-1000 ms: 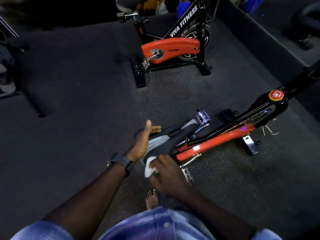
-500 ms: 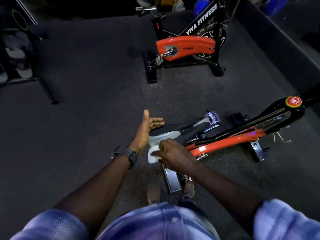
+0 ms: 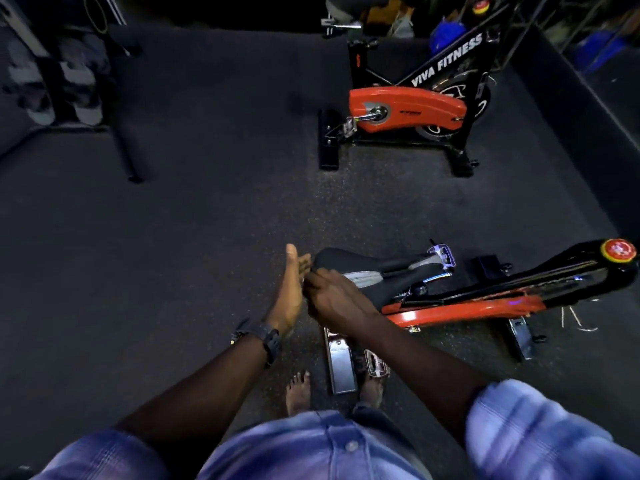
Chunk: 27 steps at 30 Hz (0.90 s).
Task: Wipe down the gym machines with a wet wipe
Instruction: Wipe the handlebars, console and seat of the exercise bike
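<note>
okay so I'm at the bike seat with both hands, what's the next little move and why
Probably draw the right hand along the seat toward its narrow front. That hand sits at the wide rear end beside the flat left hand, and the rest of the seat lies uncovered ahead. The wipe itself is hidden.

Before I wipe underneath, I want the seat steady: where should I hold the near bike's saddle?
Grip the saddle at its wide rear end, from the left, where the left hand already sits. That end faces you and is broad; the narrow nose points away towards the frame.
</note>
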{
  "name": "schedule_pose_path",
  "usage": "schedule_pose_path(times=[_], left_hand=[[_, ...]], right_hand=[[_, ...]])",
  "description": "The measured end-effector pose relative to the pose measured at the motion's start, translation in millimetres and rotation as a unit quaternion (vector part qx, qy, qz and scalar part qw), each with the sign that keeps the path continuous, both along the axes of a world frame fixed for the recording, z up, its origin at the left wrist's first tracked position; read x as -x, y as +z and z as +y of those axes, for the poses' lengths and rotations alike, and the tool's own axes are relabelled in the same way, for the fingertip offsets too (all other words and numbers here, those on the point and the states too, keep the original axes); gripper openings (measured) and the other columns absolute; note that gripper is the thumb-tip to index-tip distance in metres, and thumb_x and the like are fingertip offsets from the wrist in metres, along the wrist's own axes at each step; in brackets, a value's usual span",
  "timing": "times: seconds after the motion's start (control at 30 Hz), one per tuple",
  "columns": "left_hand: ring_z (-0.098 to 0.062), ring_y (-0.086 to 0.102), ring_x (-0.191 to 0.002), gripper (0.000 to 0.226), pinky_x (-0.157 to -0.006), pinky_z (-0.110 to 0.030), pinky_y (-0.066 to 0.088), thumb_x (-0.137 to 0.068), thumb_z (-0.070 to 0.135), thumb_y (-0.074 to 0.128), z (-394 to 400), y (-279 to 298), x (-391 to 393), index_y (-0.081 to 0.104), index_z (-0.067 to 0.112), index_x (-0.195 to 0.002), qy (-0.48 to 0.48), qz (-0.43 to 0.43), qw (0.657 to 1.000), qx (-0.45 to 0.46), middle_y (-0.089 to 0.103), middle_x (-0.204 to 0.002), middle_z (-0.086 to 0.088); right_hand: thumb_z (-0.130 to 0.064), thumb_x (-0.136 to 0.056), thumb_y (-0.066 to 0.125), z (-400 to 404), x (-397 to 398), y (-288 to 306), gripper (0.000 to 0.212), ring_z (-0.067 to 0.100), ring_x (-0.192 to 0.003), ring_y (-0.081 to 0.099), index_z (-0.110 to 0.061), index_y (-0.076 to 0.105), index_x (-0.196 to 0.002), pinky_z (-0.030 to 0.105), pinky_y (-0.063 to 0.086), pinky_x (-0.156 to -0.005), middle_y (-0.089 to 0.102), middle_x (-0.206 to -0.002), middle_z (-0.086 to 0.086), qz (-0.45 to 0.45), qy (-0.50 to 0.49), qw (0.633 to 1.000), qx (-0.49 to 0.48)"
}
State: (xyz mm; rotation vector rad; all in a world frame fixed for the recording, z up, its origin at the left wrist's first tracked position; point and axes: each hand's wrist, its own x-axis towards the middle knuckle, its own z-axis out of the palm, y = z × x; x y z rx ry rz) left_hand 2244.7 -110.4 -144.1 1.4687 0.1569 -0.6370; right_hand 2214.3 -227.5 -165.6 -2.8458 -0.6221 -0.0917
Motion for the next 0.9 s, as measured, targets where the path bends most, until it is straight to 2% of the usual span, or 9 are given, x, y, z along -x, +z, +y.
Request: schedule_pose_path(times=[0.1, 0.17, 0.3, 0.43, 0.5, 0.6, 0.73, 0.83, 0.9], left_hand=[[-0.013, 0.054, -0.127, 0.083, -0.118, -0.038, 0.034, -0.083, 0.08, 0.016, 3.8, 1.0, 2.3, 0.054, 0.024, -0.133, 0.033, 0.015, 0.999, 0.006, 0.058, -0.141, -0.002], [-0.008, 0.058, -0.117, 0.071, -0.114, -0.034, 0.036, -0.093, 0.074, 0.012, 6.7, -0.8, 0.2, 0.059, 0.028, -0.119, 0.045, 0.029, 0.998, 0.017, 0.063, -0.127, 0.005], [-0.022, 0.056, -0.124, 0.089, -0.101, -0.034, 0.043, -0.094, 0.074, 0.007, 12.5, -17.0, 5.5, 0.049, 0.012, -0.143, 0.06, 0.095, 0.993, 0.035, 0.058, -0.135, -0.007], [-0.018, 0.064, -0.107, 0.087, -0.083, -0.029, 0.047, -0.094, 0.074, 0.003, 6.1, -19.1, 18.7, 0.059, 0.016, -0.127, 0.069, 0.12, 0.989, 0.055, 0.068, -0.118, -0.006], [-0.02, 0.064, -0.106, 0.086, -0.083, -0.03, 0.05, -0.095, 0.074, 0.005, 4.8, -20.1, 22.2, 0.063, 0.016, -0.121, 0.091, 0.119, 0.986, 0.076, 0.069, -0.119, -0.01], [-0.022, 0.065, -0.11, 0.097, -0.088, -0.031, 0.051, -0.092, 0.078, 0.006, 8.0, -21.5, 22.0, 0.063, 0.009, -0.128, 0.089, 0.119, 0.985, 0.091, 0.069, -0.125, -0.015], [-0.015, 0.061, -0.12, 0.105, -0.098, -0.029, 0.044, -0.079, 0.086, 0.011, 0.3, -13.3, 33.2, 0.055, 0.012, -0.141, 0.102, 0.102, 0.988, 0.053, 0.065, -0.132, -0.002], [-0.007, 0.065, -0.117, 0.092, -0.093, -0.021, 0.049, -0.085, 0.081, 0.015, -19.2, -8.1, 50.8, 0.056, 0.02, -0.14, 0.116, 0.085, 0.987, 0.073, 0.066, -0.134, 0.003], [0.003, 0.07, -0.101, 0.071, -0.078, -0.012, 0.052, -0.099, 0.066, 0.01, -34.1, -4.4, 63.0, 0.058, 0.023, -0.131, 0.126, 0.077, 0.985, 0.086, 0.072, -0.116, 0.009]], right_hand=[[-0.017, -0.072, 0.074, -9.9, -24.2, 0.5, 0.047, 0.027, -0.111, 0.058, -0.008, 0.062, -0.116, 0.041, 0.038, -0.107, 0.063, -0.115, 0.009, 0.07, -0.024, 0.997, 0.001], [-0.017, -0.077, 0.072, -11.8, -32.6, 1.7, 0.048, 0.026, -0.122, 0.054, -0.01, 0.06, -0.123, 0.041, 0.026, -0.115, 0.062, -0.125, 0.009, 0.102, 0.012, 0.994, 0.019], [-0.02, -0.091, 0.054, -24.0, -0.7, 3.2, 0.025, 0.016, -0.125, 0.053, -0.024, 0.071, -0.109, 0.046, 0.025, -0.118, 0.066, -0.121, -0.002, 0.058, 0.138, 0.985, 0.082], [-0.026, -0.098, 0.043, -45.5, 15.2, 13.9, 0.027, 0.023, -0.124, 0.049, -0.02, 0.07, -0.1, 0.042, 0.031, -0.11, 0.064, -0.116, -0.003, 0.097, 0.306, 0.938, 0.134], [-0.034, -0.097, 0.042, -44.1, 4.4, 17.5, 0.031, 0.022, -0.126, 0.046, -0.022, 0.069, -0.105, 0.042, 0.027, -0.114, 0.063, -0.117, -0.004, 0.076, 0.318, 0.93, 0.169], [-0.034, -0.095, 0.048, -36.2, -2.0, 16.6, 0.03, 0.023, -0.122, 0.052, -0.017, 0.07, -0.108, 0.043, 0.025, -0.117, 0.065, -0.116, 0.002, 0.022, 0.238, 0.959, 0.153], [-0.019, -0.1, 0.045, -66.0, 30.7, -10.3, 0.026, 0.025, -0.13, 0.048, -0.014, 0.07, -0.103, 0.049, 0.021, -0.119, 0.065, -0.117, 0.002, -0.02, 0.397, 0.907, 0.14], [-0.017, -0.102, 0.04, -108.4, 36.6, -21.0, 0.031, 0.018, -0.141, 0.039, -0.017, 0.071, -0.099, 0.047, 0.013, -0.122, 0.066, -0.119, -0.004, -0.031, 0.467, 0.868, 0.167], [-0.018, -0.099, 0.042, -133.9, 30.8, -20.1, 0.03, 0.016, -0.142, 0.038, -0.017, 0.072, -0.1, 0.04, 0.015, -0.122, 0.066, -0.121, -0.005, -0.034, 0.476, 0.866, 0.153]])
